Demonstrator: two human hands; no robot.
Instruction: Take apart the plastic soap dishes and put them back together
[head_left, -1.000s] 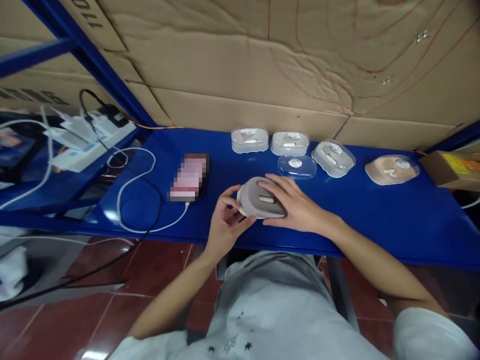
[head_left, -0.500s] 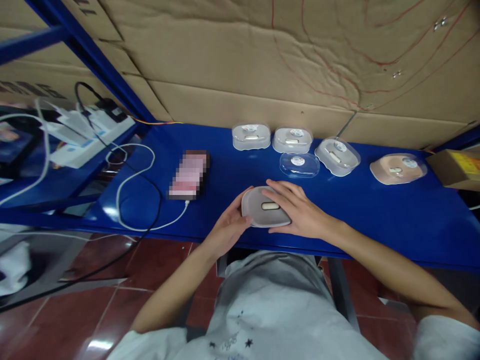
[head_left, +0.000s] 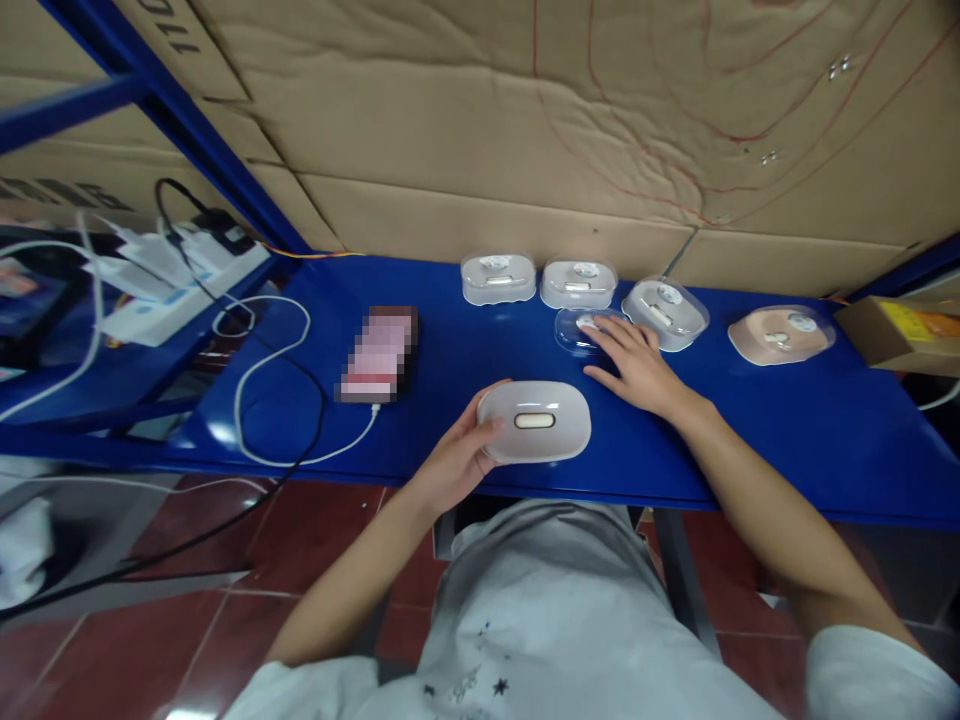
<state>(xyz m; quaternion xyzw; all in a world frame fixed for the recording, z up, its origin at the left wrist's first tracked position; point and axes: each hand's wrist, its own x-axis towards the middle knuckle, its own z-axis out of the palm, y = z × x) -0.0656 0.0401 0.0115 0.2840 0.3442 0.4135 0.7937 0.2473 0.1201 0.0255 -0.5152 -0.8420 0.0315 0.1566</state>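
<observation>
My left hand (head_left: 456, 452) grips the left end of a grey oval box (head_left: 564, 441), its thumb on top and its fingers underneath. The box has a rounded rim and a cream, pill-shaped piece in a slot at its middle. My right hand (head_left: 646, 372) reaches over a clear plastic lid (head_left: 568, 332) with a round label, its fingers apart and the fingertips on or just above the label. Contact with the lid cannot be made out for certain. The hand hides the lid's right part.
Along the back stand a left grey box (head_left: 499, 283), a middle grey box (head_left: 578, 288) and a right grey box (head_left: 664, 314), all under clear covers. A pinkish box (head_left: 778, 338) sits farther right, near a carton (head_left: 892, 340). Left lie a phone (head_left: 377, 352), its white cable and a power strip (head_left: 187, 295).
My right hand has let go of the grey oval box and moved up and right to the clear lid. My left hand still holds the box.
</observation>
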